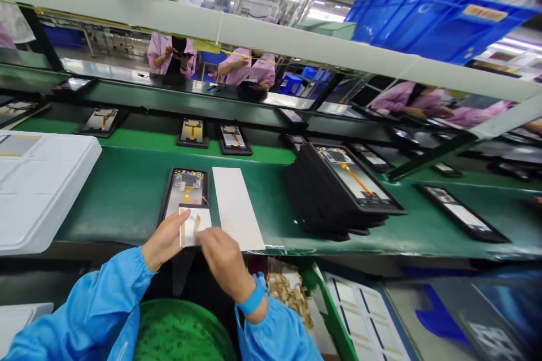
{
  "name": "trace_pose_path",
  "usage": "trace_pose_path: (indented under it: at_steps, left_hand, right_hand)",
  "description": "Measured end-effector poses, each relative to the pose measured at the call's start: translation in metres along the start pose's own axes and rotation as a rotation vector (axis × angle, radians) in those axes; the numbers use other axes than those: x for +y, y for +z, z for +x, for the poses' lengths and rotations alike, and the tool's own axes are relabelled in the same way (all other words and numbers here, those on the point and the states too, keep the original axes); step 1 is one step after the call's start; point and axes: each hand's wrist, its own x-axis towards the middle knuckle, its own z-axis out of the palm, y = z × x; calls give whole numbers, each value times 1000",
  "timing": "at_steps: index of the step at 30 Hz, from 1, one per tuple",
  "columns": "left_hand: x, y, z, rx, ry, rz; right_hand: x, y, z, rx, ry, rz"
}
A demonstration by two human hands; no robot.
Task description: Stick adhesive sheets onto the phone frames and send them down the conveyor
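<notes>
My left hand [167,236] grips a flat white battery [188,231] by its left side, thumb on its face. A dark band runs along the battery's far edge. My right hand [223,256], slightly blurred, is closed over the battery's right side, with its fingertips pinched at a tan adhesive strip [197,222]. Just beyond lies an opened tablet [185,188] in a black frame, its circuit board and orange ribbon cable exposed; the battery and my left hand hide its near end. To the right, a blank white card [237,208] lies flat on the green bench.
A stack of black-framed tablets [345,186] stands right; a white tray stack [46,191] is left. Tablets [192,132] lie along the green belt. Below are a green bin [182,330], tan scraps [292,287] and a battery tray [364,316]. Co-workers in pink [249,70] sit opposite.
</notes>
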Motion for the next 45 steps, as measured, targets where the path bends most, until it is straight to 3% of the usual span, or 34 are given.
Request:
trace_pose_path:
  at_steps: [3, 6, 11, 15, 17, 19, 22, 23, 25, 26, 29, 31, 35, 37, 39, 42, 45]
  left_hand:
    - [-9, 3, 2, 1, 33, -17]
    - [-15, 4, 2, 31, 59, -35]
    - [-18, 7, 3, 90, 88, -57]
    - [-22, 12, -2, 3, 25, -82]
    - [-27, 14, -7, -67, -52, -96]
    - [-34, 16, -12, -144, -139, -111]
    - [-42, 19, -16, -233, -245, -130]
    - [-44, 20, -16, -252, -270, -134]
    - [-47, 22, -15, -270, -298, -147]
    - [-49, 23, -14, -273, -300, -154]
    - [-57, 29, -10, -243, -276, -155]
    - [-66, 37, -9, -225, -247, -137]
    - [-83, 54, -13, -243, -100, -110]
    - [-82, 54, -16, -206, 3, -65]
    - [-73, 42, -18, -118, 99, 44]
    - [-46, 8, -20, 36, 191, 289]
    - [-18, -29, -23, -13, 118, 409]
  right_hand:
    - [-24, 4, 4, -119, -176, -117]
    - [-25, -1, 7, -159, -271, -206]
    - [-24, -1, 3, -158, -323, -272]
    - [-21, 9, 0, -116, -298, -253]
    - [-10, 9, -3, -10, -120, -155]
    - [9, 0, -14, 168, 183, -46]
    - [49, -28, -62, 418, 638, -72]
    - [63, -38, -86, 432, 757, -135]
    - [86, -57, -136, 363, 906, -254]
    - [94, -64, -158, 256, 947, -297]
    - [94, -70, -188, 85, 1030, -370]
    - [74, -61, -172, 71, 975, -243]
    - [13, -31, -98, -13, 653, 212]
    - [-6, -20, -68, -49, 597, 325]
    - [-10, -14, -50, -33, 608, 398]
    - [-2, -8, -40, 9, 685, 557]
    - [2, 6, -33, -66, 729, 854]
